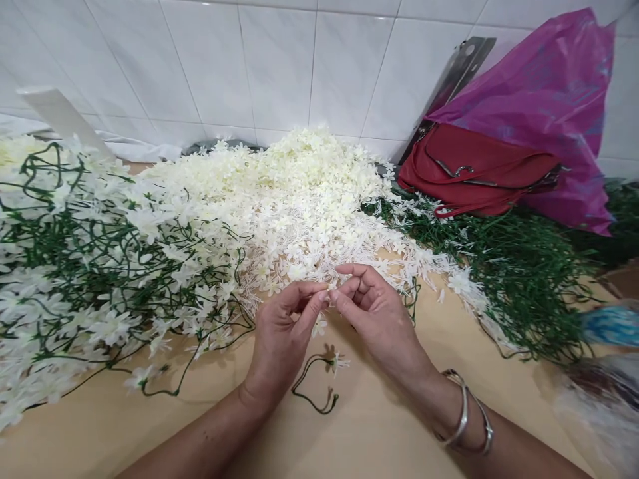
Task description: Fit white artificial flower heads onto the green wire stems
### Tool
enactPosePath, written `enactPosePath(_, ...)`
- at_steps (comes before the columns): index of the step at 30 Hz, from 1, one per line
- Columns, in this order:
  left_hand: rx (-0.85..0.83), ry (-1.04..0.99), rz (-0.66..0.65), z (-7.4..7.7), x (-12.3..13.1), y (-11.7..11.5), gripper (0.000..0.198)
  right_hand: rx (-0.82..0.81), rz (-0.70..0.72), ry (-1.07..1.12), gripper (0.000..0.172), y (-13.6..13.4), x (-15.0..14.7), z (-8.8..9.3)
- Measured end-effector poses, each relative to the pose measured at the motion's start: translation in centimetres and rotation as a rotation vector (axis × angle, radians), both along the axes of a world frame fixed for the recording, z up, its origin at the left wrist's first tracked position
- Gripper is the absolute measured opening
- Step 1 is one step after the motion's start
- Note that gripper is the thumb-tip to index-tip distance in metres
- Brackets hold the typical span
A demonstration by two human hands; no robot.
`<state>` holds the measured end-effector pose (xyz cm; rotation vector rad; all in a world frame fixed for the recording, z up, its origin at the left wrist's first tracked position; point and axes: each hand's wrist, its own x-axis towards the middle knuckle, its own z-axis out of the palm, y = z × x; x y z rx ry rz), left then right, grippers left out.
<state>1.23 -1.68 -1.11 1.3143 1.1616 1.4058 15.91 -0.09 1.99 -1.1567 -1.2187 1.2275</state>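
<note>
My left hand (282, 339) and my right hand (382, 326) meet fingertip to fingertip above the table. Pinched between their thumbs and forefingers is a small white artificial flower (331, 287), mostly covered by the fingers. Below them on the table lies a curved green plastic stem (302, 382) with a white flower piece (340, 362) at its upper end. Just beyond my hands spreads a big heap of loose cream-white artificial flowers (299, 186). To the left is a tangle of white flowers on green stems (100, 259).
Bare green stems (524, 266) are piled at the right. Behind them sit a red handbag (479, 166) and a purple plastic bag (544, 86) against the white tiled wall (279, 66). A clear plastic bag (599, 412) lies at the tan table's (399, 432) right edge.
</note>
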Motion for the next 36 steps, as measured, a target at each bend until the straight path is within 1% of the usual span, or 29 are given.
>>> enactPosePath(2,0.020,0.016,-0.009,0.1,0.0,0.1,0.012,0.005,0.020,-0.002,0.040,0.2,0.1,-0.1)
enactPosePath(4,0.038,0.027,-0.025,0.3,0.0,0.1,0.013,0.006,0.061,-0.004,0.038,0.3,0.2,-0.3)
enactPosePath(6,0.035,0.037,-0.052,0.6,-0.1,0.1,0.015,0.010,0.085,0.004,0.028,0.3,0.2,-0.5)
enactPosePath(9,0.012,0.069,-0.073,1.0,-0.1,-0.1,0.019,0.055,0.047,0.002,0.015,0.6,0.4,-0.9)
enactPosePath(10,0.017,0.089,-0.060,1.1,-0.2,-0.2,0.020,0.076,0.026,-0.006,0.013,0.7,0.5,-1.0)
enactPosePath(12,0.073,0.144,0.009,1.3,-0.3,-0.3,0.021,0.108,-0.008,-0.014,0.010,1.0,1.0,-1.2)
enactPosePath(14,0.184,0.226,0.103,1.5,-0.6,-0.4,0.019,0.116,-0.026,0.004,0.008,1.4,1.4,-1.4)
enactPosePath(15,0.249,0.274,0.131,1.8,-0.8,-0.5,0.017,0.115,-0.029,0.015,0.007,1.6,1.6,-1.5)
enactPosePath(16,0.310,0.322,0.124,2.0,-1.0,-0.6,0.014,0.115,-0.028,0.021,0.008,1.8,1.7,-1.6)
enactPosePath(17,0.357,0.373,0.075,2.3,-1.2,-0.9,0.012,0.119,-0.024,0.023,0.008,1.9,1.8,-1.7)
enactPosePath(18,0.384,0.425,-0.009,2.6,-1.4,-1.2,0.011,0.126,-0.017,0.024,0.008,2.0,1.9,-1.8)
enactPosePath(20,0.382,0.547,-0.230,3.1,-1.7,-2.2,0.011,0.148,0.001,0.042,0.009,2.2,2.1,-1.9)
enactPosePath(21,0.371,0.632,-0.322,3.1,-1.9,-2.9,0.013,0.155,0.006,0.055,0.009,2.3,2.2,-1.9)
enactPosePath(22,0.362,0.733,-0.385,3.0,-2.0,-3.6,0.018,0.157,0.008,0.064,0.010,2.4,2.3,-2.0)
enactPosePath(23,0.366,0.844,-0.411,2.8,-2.1,-4.4,0.025,0.154,0.004,0.065,0.011,2.5,2.4,-2.0)
enactPosePath(24,0.376,0.948,-0.408,2.3,-2.3,-5.1,0.031,0.151,-0.005,0.057,0.013,2.6,2.5,-1.9)
enactPosePath(26,0.386,1.071,-0.381,1.1,-2.5,-6.4,0.035,0.146,-0.030,0.025,0.015,2.7,2.8,-1.8)
enactPosePath(29,0.417,1.088,-0.380,-0.9,-2.6,-7.4,0.020,0.161,-0.066,0.009,0.018,2.9,2.9,-1.5)
enactPosePath(31,0.490,1.081,-0.390,-1.7,-2.5,-7.4,0.011,0.171,-0.074,0.006,0.021,2.9,2.8,-1.3)
enactPosePath(33,0.529,1.030,-0.407,-1.6,-2.3,-7.1,0.012,0.174,-0.075,-0.006,0.022,2.8,2.8,-1.2)
enactPosePath(34,0.498,0.959,-0.428,-1.2,-2.3,-6.9,0.013,0.174,-0.077,-0.010,0.022,2.8,2.8,-1.1)
enactPosePath(35,0.424,0.856,-0.457,-0.6,-2.2,-6.6,0.013,0.173,-0.077,-0.009,0.023,2.8,2.8,-1.1)
enactPosePath(36,0.315,0.720,-0.494,0.0,-2.3,-6.2,0.012,0.172,-0.073,-0.004,0.023,2.8,2.9,-1.0)
